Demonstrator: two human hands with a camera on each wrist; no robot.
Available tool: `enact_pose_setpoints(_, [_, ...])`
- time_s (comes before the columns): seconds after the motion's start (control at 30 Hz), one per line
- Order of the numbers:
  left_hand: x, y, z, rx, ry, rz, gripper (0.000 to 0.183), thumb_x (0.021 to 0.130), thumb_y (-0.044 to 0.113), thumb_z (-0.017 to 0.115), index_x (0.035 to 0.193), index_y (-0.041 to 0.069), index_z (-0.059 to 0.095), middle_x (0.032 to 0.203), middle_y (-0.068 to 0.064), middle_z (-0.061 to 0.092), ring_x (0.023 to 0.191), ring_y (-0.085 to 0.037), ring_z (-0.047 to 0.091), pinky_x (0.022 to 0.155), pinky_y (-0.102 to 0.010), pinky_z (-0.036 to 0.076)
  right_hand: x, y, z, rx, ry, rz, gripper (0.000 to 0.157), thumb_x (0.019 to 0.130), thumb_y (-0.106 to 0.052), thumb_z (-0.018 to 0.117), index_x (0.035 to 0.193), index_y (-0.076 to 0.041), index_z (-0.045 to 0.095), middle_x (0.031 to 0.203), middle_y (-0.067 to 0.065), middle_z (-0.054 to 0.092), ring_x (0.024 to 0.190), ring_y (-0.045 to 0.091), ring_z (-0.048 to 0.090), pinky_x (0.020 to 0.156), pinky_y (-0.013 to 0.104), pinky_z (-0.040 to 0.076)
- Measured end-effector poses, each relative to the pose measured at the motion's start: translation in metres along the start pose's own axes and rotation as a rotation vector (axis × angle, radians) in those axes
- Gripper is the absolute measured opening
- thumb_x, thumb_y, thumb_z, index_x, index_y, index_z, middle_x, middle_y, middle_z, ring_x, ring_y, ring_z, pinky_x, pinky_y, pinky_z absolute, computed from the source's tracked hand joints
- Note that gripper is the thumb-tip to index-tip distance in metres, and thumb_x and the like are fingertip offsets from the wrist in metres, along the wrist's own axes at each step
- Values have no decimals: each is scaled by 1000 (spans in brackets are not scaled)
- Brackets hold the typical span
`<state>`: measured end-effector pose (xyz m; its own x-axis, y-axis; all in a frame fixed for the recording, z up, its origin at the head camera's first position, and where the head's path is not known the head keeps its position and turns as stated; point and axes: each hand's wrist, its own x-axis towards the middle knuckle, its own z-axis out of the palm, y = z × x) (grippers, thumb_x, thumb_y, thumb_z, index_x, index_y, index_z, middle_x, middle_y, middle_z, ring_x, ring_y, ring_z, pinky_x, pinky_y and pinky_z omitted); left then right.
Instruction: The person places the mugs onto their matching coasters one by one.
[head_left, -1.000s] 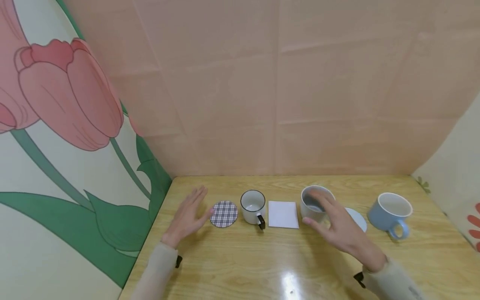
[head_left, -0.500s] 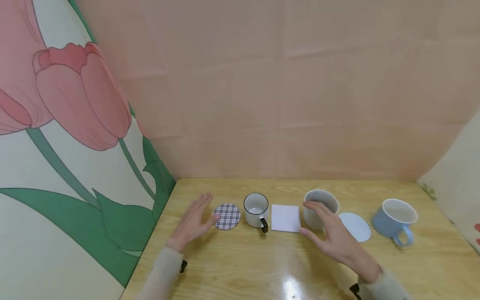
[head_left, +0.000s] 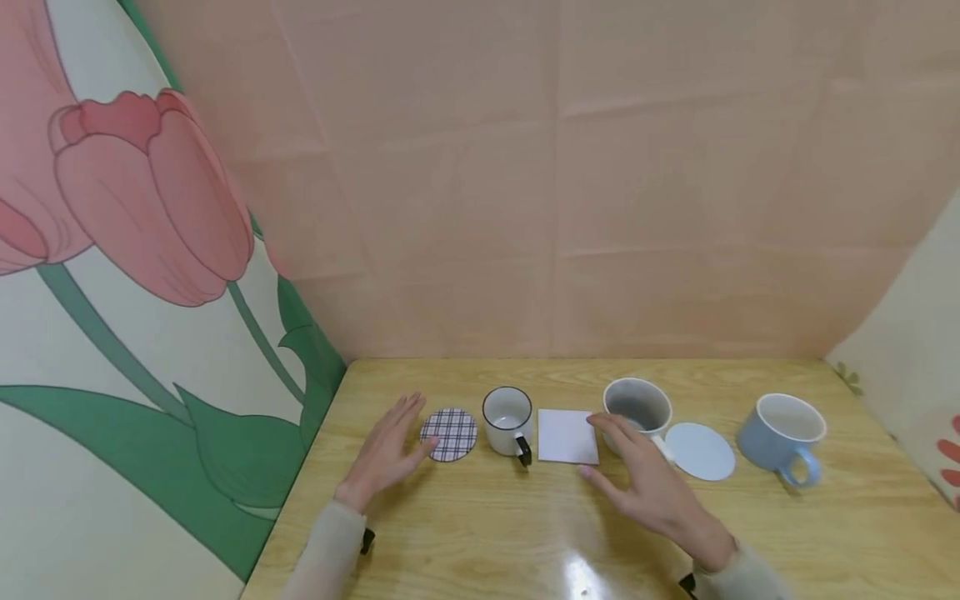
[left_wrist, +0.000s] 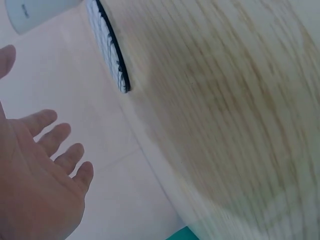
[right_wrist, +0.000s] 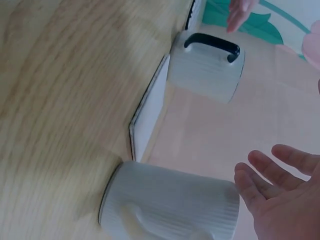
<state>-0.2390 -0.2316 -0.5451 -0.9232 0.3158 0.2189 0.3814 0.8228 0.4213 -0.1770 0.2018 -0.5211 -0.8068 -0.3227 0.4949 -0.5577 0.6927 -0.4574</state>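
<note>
A round plaid coaster (head_left: 453, 429) lies just right of my left hand (head_left: 384, 457), which hovers with straight fingers and spread thumb, holding nothing. In the left wrist view, that hand (left_wrist: 37, 175) is apart from the coaster's edge (left_wrist: 107, 45). My right hand (head_left: 651, 493) hangs with loosely extended fingers in front of a white mug (head_left: 637, 402) and beside a white square coaster (head_left: 567, 436). The right wrist view has this hand (right_wrist: 285, 192) near the ribbed mug's rim (right_wrist: 175, 200), apparently without gripping it. A white mug with black rim and handle (head_left: 507, 427) stands between the plaid and square coasters.
A round pale blue coaster (head_left: 700, 452) lies right of the white mug. Farther right stands a light blue mug (head_left: 780, 433), handle toward me. The wooden table (head_left: 480, 525) meets a pink cloth backdrop (head_left: 555, 208) behind and a tulip-printed panel (head_left: 157, 200) at left.
My right hand has moved left and toward me, from over the white mug to its front. The mug's handle and the whole round blue coaster now show. The left hand stays nearly still.
</note>
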Motion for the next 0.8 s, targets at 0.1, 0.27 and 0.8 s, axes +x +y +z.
enact_pose_setpoints(0.1, [-1, 0, 2, -16, -10, -15, 80, 104, 47, 65, 168, 11, 34, 177, -7, 27, 163, -40, 27, 130, -66, 26, -1, 0, 4, -2, 0, 9, 68, 94, -39, 82, 150, -10, 56, 151, 13, 60, 136, 44, 59, 108, 70, 50])
enact_pose_setpoints(0.27, [-1, 1, 6, -27, -27, -33, 79, 105, 47, 64, 167, 10, 35, 175, -11, 31, 163, -38, 27, 131, -64, 25, 0, 1, 10, 23, 0, 42, 65, 96, -40, 80, 149, -8, 58, 152, 15, 60, 140, 47, 54, 111, 72, 46])
enact_pose_setpoints(0.8, [3, 3, 11, -10, -88, -56, 77, 105, 44, 65, 165, 4, 38, 173, -17, 34, 162, -38, 30, 131, -62, 26, 7, -5, 39, 89, -22, 93, 47, 103, -35, 73, 140, -8, 64, 137, 9, 69, 125, 34, 67, 103, 59, 58])
